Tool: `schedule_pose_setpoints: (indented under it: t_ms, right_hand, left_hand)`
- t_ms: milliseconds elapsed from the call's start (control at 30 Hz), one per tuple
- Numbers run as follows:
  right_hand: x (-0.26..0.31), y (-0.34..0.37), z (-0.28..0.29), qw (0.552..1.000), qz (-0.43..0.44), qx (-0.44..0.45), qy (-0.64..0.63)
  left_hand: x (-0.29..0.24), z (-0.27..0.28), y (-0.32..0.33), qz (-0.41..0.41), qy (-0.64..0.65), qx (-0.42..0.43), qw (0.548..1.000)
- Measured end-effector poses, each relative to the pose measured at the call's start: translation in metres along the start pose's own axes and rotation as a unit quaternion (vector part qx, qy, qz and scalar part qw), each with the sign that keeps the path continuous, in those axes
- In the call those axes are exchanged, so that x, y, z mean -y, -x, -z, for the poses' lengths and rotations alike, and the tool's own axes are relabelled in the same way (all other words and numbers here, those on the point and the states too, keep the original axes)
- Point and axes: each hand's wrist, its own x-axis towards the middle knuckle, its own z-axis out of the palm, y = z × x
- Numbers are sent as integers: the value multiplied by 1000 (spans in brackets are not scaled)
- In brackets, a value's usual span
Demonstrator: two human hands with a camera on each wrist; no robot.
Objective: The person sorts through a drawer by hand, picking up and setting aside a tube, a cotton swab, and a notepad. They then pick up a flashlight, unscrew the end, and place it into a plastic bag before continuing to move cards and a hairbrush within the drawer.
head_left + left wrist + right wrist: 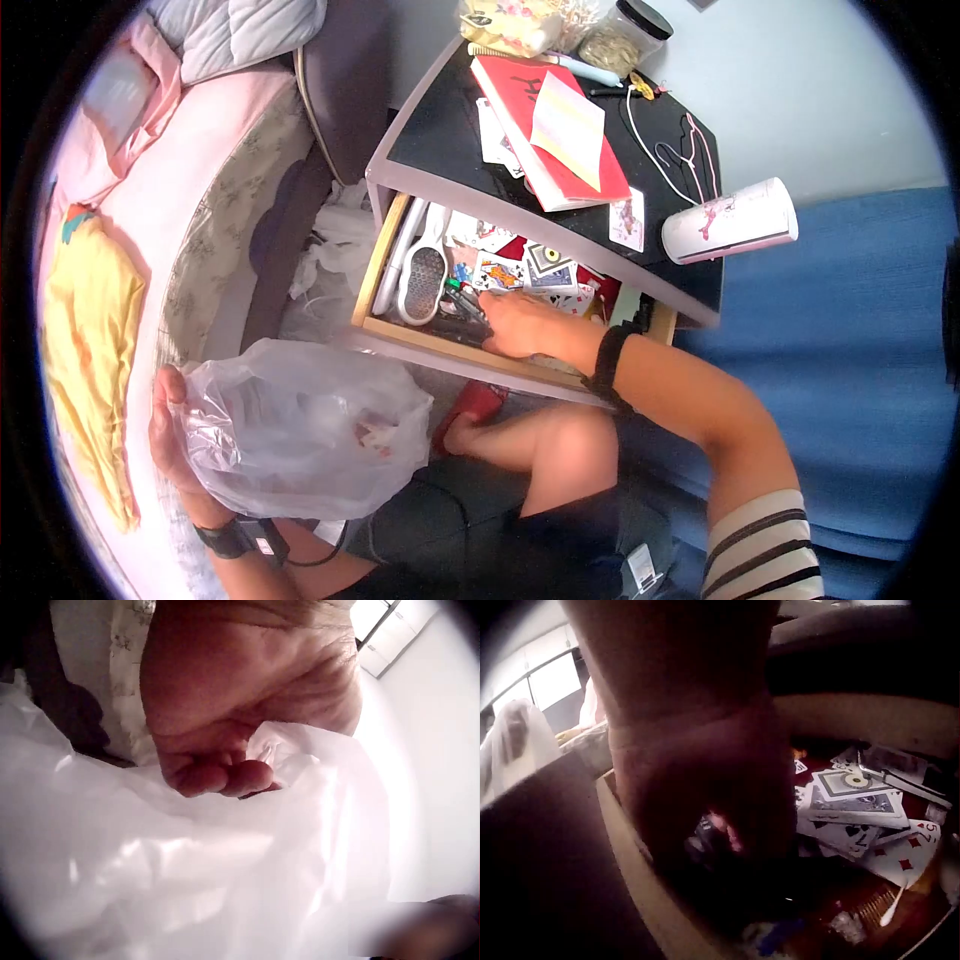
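Observation:
In the head view, my left hand (172, 440) grips the side of a translucent white plastic bag (290, 425); the left wrist view shows curled fingers (202, 780) bunching its film. Something reddish shows faintly through the bag. My right hand (530, 325) reaches into an open drawer (450, 345), its fingers round a small dark object (701, 840) whose kind I cannot tell. Beside that hand lie a white-handled brush (423, 275) with a grey oval head and loose playing cards (500, 270). The right wrist view shows a cotton swab (892, 906) near more cards (855, 806).
On the black cabinet top (430, 140) lie a red book (515, 120), a paper pad (568, 130), a white cylinder (730, 222) on its side, a cable and a lidded jar (625, 40). A bed with yellow cloth (90, 350) stands left; a blue curtain (840, 350) hangs right.

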Motion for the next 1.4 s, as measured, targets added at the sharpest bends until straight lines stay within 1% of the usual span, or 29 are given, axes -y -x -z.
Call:
schedule_pose_setpoints:
  t_ms: [33,133,167,233,267,300,333,433,533,600,633,667,700,733,800,867,900,933,967,1000,1067,1100,1133,1200,1233,1267,1333,1367,1400]
  right_hand:
    - [-1,-5,-2,1000,-4,25,-1]
    - [-9,-14,-9,996,9,91,12]
    - [-12,-18,-10,994,18,108,19]
    - [-23,-23,-15,994,36,104,-6]
    - [-28,-23,-21,993,43,106,-21]
    - [-14,-5,0,989,35,135,-54]
    - [-17,-5,-2,988,31,136,-61]
    - [-19,-4,-1,988,21,136,-68]
    - [-16,-2,2,984,4,164,-64]
    - [-20,2,5,978,-14,194,-69]
    - [-10,19,18,980,-43,171,-92]
    - [-18,21,15,974,-31,169,-146]
    - [-33,21,10,965,-19,167,-199]
    - [-43,27,10,954,-6,164,-252]
    - [-59,53,10,905,36,137,-402]
    - [-60,83,19,861,-2,115,-496]
    - [-52,102,32,848,-60,109,-516]
    - [-49,115,39,832,-116,102,-534]
    - [-58,123,36,839,-79,115,-525]
    - [-55,130,35,847,-71,116,-514]
    - [-37,149,39,861,-53,122,-491]
    - [-16,156,48,864,-44,147,-480]
    - [-8,155,40,851,-20,170,-497]
    - [25,147,33,882,23,182,-434]
    - [40,134,19,901,82,164,-394]
    - [57,119,4,915,137,144,-351]
    - [107,95,-14,951,110,117,-263]
    - [128,68,-41,962,151,79,-213]
    - [151,56,-46,963,141,63,-223]
  left_hand:
    - [0,4,1,3,7,35,999]
    - [-2,9,1,1,-6,7,1000]
    - [-2,9,-2,-7,-7,26,1000]
    - [-2,9,-5,-19,-13,58,998]
    - [-3,9,-2,-12,-9,41,999]
    - [-3,7,-1,-5,-2,28,1000]
    - [-3,6,-1,-2,5,14,1000]
    - [0,8,-6,-13,4,79,997]
    - [-2,15,0,-9,28,27,999]
    - [-5,10,5,-39,11,-52,998]
    - [-6,-2,4,-57,16,-90,994]
    - [-7,-9,4,-75,21,-128,989]
    - [-11,0,3,-79,42,-68,994]
    - [-14,9,3,-77,50,-33,995]
    - [-19,20,2,-71,66,39,995]
    - [-20,10,5,-78,66,-35,994]
    - [-20,4,6,-82,65,-73,992]
    - [-19,1,6,-80,68,-55,993]
    - [-20,-1,6,-80,69,-37,994]
    - [-21,-3,7,-80,68,-20,994]
    - [-20,-23,14,-79,64,-62,993]
    - [-21,-27,17,-78,60,-83,992]
    - [-21,-18,17,-63,56,-58,995]
    - [-17,8,23,-53,60,55,995]
    - [-15,10,21,-65,46,78,994]
    - [-18,6,23,-73,62,54,994]
    - [-19,-4,32,-85,100,9,991]
    - [-19,10,38,-90,104,3,991]
    - [-18,17,41,-112,98,-3,989]
